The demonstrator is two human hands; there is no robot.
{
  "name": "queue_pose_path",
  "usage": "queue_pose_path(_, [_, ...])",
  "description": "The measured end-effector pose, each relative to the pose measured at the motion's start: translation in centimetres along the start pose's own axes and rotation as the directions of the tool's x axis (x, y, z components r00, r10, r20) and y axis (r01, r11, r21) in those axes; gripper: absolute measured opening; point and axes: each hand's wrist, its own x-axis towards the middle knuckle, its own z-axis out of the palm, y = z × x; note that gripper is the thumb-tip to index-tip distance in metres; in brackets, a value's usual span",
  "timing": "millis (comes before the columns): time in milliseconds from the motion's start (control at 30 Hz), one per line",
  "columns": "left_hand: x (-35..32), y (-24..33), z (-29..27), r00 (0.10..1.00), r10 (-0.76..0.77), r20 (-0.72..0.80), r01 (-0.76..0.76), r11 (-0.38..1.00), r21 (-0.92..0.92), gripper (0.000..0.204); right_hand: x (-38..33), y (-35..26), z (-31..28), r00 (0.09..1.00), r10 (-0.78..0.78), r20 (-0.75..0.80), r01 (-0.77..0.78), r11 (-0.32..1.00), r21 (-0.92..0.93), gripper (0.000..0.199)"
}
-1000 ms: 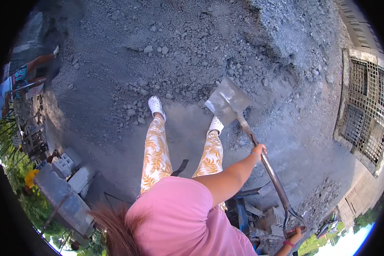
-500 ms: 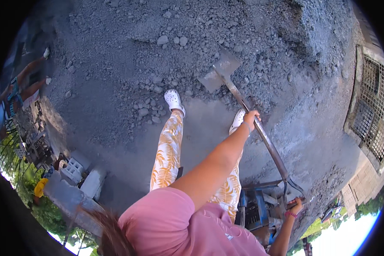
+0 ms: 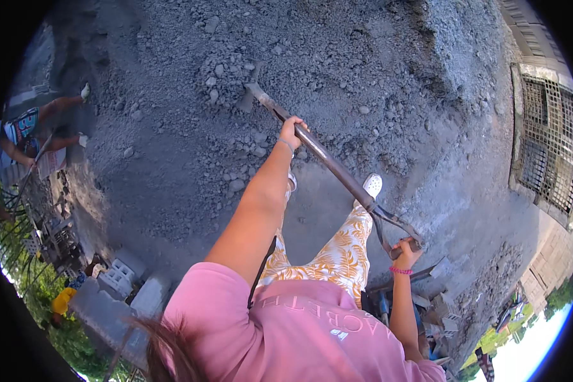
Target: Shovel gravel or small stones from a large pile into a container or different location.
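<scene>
I hold a long metal shovel (image 3: 337,172) with both hands. My left hand (image 3: 291,132) grips the shaft well down toward the blade. My right hand (image 3: 406,253) is closed around the D-shaped grip at the top end and wears a pink wristband. The blade (image 3: 248,99) is pushed into a large heap of grey gravel and grit (image 3: 337,70) in front of me, mostly buried. My white shoes (image 3: 372,186) and patterned orange-and-white trousers (image 3: 337,254) show below the shaft, on flatter grey ground.
Another person (image 3: 38,137) with a tool stands at the left edge of the heap. Grey concrete blocks (image 3: 124,283) lie at lower left near green plants. A metal grate (image 3: 547,149) sits at the right. Tools and debris (image 3: 426,305) lie behind my right side.
The shovel has swung from my right toward the left and forward, and its blade, earlier lying on top of the grit, is now driven into the heap. My left arm has stretched out.
</scene>
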Motion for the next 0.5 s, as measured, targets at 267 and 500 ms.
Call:
queue_pose_path(267, [-7.8,4.0,-1.8,0.987,0.161,-0.014,-0.161,0.981,-0.104,0.007,-2.8,-2.4,-0.1,0.975,-0.069,0.213,0.073,0.997,-0.013,0.01])
queue_pose_path(500, [-21.5,17.4,-10.4,0.831,0.543,0.12,-0.493,0.819,-0.294,0.011,-4.9,-3.3,9.6,0.383,-0.62,0.684,0.704,0.676,0.218,0.016])
